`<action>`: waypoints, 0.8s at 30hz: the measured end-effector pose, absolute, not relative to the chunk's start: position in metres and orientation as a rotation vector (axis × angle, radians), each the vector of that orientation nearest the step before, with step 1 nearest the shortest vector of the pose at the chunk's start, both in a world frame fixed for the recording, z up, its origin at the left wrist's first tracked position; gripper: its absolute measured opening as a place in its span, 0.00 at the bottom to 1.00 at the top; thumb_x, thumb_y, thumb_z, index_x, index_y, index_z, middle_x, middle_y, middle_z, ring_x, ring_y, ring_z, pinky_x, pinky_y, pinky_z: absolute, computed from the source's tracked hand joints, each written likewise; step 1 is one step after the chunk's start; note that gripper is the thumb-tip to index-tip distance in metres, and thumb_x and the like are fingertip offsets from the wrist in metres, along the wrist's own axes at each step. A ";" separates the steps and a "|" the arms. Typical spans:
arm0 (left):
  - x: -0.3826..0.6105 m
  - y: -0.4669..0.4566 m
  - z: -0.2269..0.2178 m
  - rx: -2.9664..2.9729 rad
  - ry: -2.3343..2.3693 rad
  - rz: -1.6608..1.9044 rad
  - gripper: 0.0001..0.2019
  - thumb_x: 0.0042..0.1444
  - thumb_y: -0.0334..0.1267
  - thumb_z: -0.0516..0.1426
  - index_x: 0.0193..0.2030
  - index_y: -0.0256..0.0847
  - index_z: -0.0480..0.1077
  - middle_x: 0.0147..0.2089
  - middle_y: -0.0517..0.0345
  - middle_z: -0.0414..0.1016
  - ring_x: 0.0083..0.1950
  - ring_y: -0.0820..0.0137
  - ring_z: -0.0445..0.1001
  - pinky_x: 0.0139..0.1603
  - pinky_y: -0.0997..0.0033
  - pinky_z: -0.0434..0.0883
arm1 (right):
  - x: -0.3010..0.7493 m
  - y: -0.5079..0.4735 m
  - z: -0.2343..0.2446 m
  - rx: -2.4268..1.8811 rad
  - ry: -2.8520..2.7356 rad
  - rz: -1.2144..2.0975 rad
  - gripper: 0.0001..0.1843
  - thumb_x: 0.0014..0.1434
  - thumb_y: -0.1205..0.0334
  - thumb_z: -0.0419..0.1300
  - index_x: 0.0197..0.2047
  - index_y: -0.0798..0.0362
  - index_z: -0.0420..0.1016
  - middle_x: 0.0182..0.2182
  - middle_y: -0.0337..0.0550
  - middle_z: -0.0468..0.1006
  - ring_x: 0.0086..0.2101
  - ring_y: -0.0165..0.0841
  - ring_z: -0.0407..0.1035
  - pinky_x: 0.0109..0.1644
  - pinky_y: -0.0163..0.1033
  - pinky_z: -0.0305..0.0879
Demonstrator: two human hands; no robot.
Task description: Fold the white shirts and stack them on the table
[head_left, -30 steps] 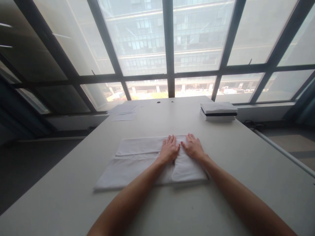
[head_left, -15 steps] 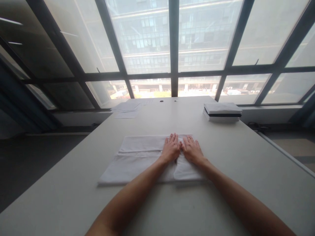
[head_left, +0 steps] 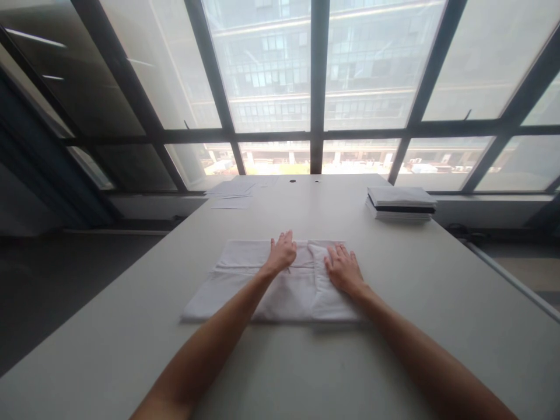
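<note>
One open right hand (head_left: 344, 268) lies flat on folded white cloth (head_left: 286, 300) toward three o'clock; left hand (head_left: 282, 252), loosely open, at twelve; papers (head_left: 231, 189) at eleven, too blurred to read.

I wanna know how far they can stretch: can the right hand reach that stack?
Probably yes: the right hand is flat on the cloth, and nothing seems to block its way forward to the stack, though it may need stretching.

Flat, partly folded white cloth (head_left: 289, 297)
</note>
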State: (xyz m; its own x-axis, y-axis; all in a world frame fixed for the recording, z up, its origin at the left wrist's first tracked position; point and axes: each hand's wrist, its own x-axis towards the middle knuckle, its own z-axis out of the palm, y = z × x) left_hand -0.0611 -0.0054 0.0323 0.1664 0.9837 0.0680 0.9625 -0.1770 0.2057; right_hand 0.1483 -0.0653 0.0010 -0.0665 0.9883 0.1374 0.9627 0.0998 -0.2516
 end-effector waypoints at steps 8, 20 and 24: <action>-0.122 -0.053 0.021 2.521 1.831 0.189 0.26 0.72 0.42 0.40 0.74 0.46 0.53 0.75 0.51 0.54 0.77 0.59 0.48 0.72 0.44 0.52 | 0.141 -0.073 0.011 -1.911 -2.091 0.011 0.28 0.71 0.55 0.43 0.67 0.59 0.65 0.71 0.60 0.56 0.70 0.47 0.44 0.71 0.58 0.34; -0.114 -0.079 0.003 2.541 1.780 0.244 0.26 0.73 0.47 0.41 0.74 0.46 0.54 0.77 0.53 0.49 0.77 0.59 0.48 0.74 0.44 0.48 | 0.105 -0.090 0.002 -1.760 -2.216 0.132 0.33 0.71 0.51 0.43 0.74 0.57 0.52 0.73 0.54 0.50 0.72 0.44 0.40 0.72 0.57 0.32; -0.115 -0.079 0.003 2.547 1.779 0.245 0.26 0.73 0.48 0.40 0.75 0.46 0.53 0.77 0.52 0.49 0.77 0.58 0.47 0.73 0.43 0.48 | 0.108 -0.090 0.002 -1.758 -2.214 0.123 0.33 0.71 0.51 0.43 0.74 0.57 0.52 0.73 0.53 0.49 0.72 0.44 0.40 0.72 0.56 0.32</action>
State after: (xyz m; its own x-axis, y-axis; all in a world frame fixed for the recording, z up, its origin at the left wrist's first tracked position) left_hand -0.1147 -0.0791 0.0030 0.3362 0.9349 0.1140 0.9309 -0.3482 0.1106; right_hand 0.1076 -0.0899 0.0015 -0.1983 0.9621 0.1874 0.9353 0.2429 -0.2574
